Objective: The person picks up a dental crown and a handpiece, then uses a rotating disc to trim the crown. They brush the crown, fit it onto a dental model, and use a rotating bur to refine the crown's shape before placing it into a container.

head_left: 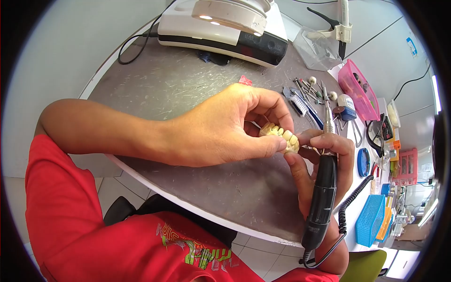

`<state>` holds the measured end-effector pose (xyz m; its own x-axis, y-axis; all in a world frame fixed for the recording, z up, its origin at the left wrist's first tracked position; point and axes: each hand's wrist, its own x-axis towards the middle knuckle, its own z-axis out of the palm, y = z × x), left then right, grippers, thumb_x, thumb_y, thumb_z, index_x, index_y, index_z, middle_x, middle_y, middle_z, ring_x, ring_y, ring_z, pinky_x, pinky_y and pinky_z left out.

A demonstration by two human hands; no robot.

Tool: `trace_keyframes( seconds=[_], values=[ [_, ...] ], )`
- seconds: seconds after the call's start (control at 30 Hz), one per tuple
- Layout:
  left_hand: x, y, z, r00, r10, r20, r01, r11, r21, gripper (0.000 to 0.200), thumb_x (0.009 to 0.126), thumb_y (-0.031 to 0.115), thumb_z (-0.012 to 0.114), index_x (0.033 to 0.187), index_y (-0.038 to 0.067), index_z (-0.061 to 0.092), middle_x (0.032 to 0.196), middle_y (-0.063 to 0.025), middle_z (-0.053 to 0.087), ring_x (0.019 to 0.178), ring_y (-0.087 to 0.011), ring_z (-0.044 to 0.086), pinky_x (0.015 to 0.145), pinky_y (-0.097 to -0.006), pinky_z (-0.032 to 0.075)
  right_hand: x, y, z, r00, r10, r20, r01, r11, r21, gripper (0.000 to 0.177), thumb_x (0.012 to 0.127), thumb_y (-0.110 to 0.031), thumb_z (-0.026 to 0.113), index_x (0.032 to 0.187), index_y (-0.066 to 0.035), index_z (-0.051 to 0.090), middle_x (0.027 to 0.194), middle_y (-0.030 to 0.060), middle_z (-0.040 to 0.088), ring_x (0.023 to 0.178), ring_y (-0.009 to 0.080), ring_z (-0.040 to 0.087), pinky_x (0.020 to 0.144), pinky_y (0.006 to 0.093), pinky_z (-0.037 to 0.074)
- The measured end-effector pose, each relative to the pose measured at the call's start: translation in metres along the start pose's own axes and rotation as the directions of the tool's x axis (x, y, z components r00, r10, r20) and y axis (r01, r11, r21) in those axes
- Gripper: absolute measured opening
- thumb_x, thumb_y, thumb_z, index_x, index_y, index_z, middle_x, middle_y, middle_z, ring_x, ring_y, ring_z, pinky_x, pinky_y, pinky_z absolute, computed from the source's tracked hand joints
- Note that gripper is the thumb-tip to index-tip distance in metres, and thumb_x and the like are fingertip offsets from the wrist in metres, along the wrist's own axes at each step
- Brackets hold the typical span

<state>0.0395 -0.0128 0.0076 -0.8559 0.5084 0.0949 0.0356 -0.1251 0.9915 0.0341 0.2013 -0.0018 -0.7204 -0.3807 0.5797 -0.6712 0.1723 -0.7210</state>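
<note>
A cream-coloured dental model (290, 139) with a row of teeth is held between both hands near the middle of the view. My left hand (235, 127) has its thumb and fingers closed round the model's left part. My right hand (329, 160) touches the model's right end with thumb and fingertips. Across that same hand lies a black rotary handpiece (320, 202), its metal tip pointing away from me and a coiled cord at its lower end.
Beyond my hands stand a white and black machine (225, 42) and a round lamp head (230, 16). Brushes and small tools (305, 96) lie to the right, near a pink basket (358, 91), a clear container (315, 49), a blue round lid (363, 162) and a blue basket (370, 220).
</note>
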Motion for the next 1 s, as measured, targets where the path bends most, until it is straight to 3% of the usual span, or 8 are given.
trace_keyframes(
  seconds=[0.2, 0.33, 0.5, 0.63, 0.7, 0.77, 0.87, 1.0],
  values=[
    [-0.001, -0.001, -0.001, 1.0, 0.003, -0.009, -0.002, 0.999, 0.05, 0.012, 0.091, 0.007, 0.061, 0.101, 0.002, 0.057, 0.099, -0.0032, 0.06, 0.095, -0.009, 0.057, 0.088, -0.025, 0.048, 0.002, -0.001, -0.001, 0.991, -0.102, 0.087, 0.113, 0.984, -0.135, 0.041, 0.07, 0.005, 0.078, 0.101, -0.004, 0.054, 0.088, 0.0102, 0.064, 0.08, 0.0184, 0.066, 0.068, 0.0277, 0.054],
    [0.003, -0.006, -0.004, 0.998, 0.051, -0.046, -0.052, 0.999, -0.008, 0.013, 0.091, 0.008, 0.062, 0.102, 0.003, 0.057, 0.098, -0.0029, 0.06, 0.094, -0.0089, 0.058, 0.088, -0.0252, 0.048, 0.003, 0.0, 0.004, 0.993, -0.101, 0.056, 0.105, 0.991, -0.084, 0.038, 0.069, 0.006, 0.078, 0.099, -0.004, 0.056, 0.083, 0.0086, 0.064, 0.074, 0.0183, 0.064, 0.065, 0.0273, 0.05],
    [0.005, -0.01, -0.01, 0.966, 0.154, -0.21, -0.181, 0.977, -0.117, 0.018, 0.093, 0.01, 0.062, 0.108, 0.003, 0.056, 0.101, -0.0035, 0.061, 0.095, -0.0098, 0.059, 0.086, -0.0252, 0.048, 0.008, -0.009, 0.0, 0.977, -0.009, 0.215, 0.077, 0.947, -0.311, 0.032, 0.07, 0.003, 0.078, 0.095, -0.004, 0.058, 0.082, 0.007, 0.063, 0.066, 0.0171, 0.059, 0.061, 0.0275, 0.046],
    [-0.002, -0.005, -0.017, 0.987, 0.063, -0.145, -0.089, 0.98, -0.176, 0.017, 0.094, 0.011, 0.06, 0.107, 0.0, 0.06, 0.093, -0.0058, 0.064, 0.091, -0.0127, 0.064, 0.085, -0.0272, 0.051, 0.008, -0.004, -0.004, 0.99, -0.082, 0.119, 0.112, 0.955, -0.275, 0.035, 0.073, -0.017, 0.083, 0.094, -0.002, 0.058, 0.078, 0.007, 0.063, 0.066, 0.0178, 0.058, 0.062, 0.0286, 0.046],
    [-0.003, -0.005, -0.019, 0.987, 0.064, -0.15, -0.092, 0.978, -0.189, 0.021, 0.095, 0.013, 0.059, 0.109, -0.002, 0.063, 0.092, -0.0076, 0.066, 0.088, -0.0139, 0.065, 0.083, -0.028, 0.053, 0.002, -0.003, -0.004, 0.999, 0.05, 0.017, -0.048, 0.989, -0.137, 0.054, 0.074, -0.041, 0.08, 0.104, 0.0, 0.06, 0.079, 0.0077, 0.062, 0.07, 0.0174, 0.059, 0.064, 0.0289, 0.047],
    [-0.005, -0.001, -0.02, 0.984, -0.027, -0.176, -0.017, 0.97, -0.243, 0.025, 0.096, 0.014, 0.058, 0.115, -0.003, 0.062, 0.097, -0.0096, 0.067, 0.091, -0.0148, 0.065, 0.084, -0.0292, 0.054, 0.004, -0.005, -0.006, 0.998, 0.055, -0.003, -0.055, 0.988, -0.144, 0.068, 0.075, -0.051, 0.075, 0.115, 0.001, 0.058, 0.084, 0.0086, 0.06, 0.073, 0.0178, 0.059, 0.064, 0.0282, 0.046],
    [-0.005, -0.003, -0.02, 0.984, -0.039, -0.173, -0.01, 0.962, -0.272, 0.028, 0.096, 0.013, 0.057, 0.118, -0.003, 0.061, 0.1, -0.0109, 0.067, 0.093, -0.0159, 0.065, 0.088, -0.0306, 0.054, 0.005, -0.009, 0.006, 0.986, 0.062, -0.153, -0.067, 0.997, -0.028, 0.076, 0.073, -0.056, 0.072, 0.121, 0.001, 0.056, 0.088, 0.0091, 0.059, 0.075, 0.018, 0.059, 0.064, 0.0283, 0.047],
    [-0.009, -0.004, -0.018, 0.989, -0.034, -0.143, -0.011, 0.954, -0.301, 0.029, 0.095, 0.012, 0.057, 0.12, -0.004, 0.059, 0.102, -0.0113, 0.066, 0.094, -0.0166, 0.065, 0.087, -0.0313, 0.055, 0.005, -0.006, -0.004, 0.993, -0.051, -0.103, 0.049, 0.998, -0.027, 0.07, 0.077, -0.049, 0.074, 0.122, 0.0, 0.055, 0.087, 0.0097, 0.059, 0.075, 0.0179, 0.059, 0.063, 0.0291, 0.048]
  ],
)
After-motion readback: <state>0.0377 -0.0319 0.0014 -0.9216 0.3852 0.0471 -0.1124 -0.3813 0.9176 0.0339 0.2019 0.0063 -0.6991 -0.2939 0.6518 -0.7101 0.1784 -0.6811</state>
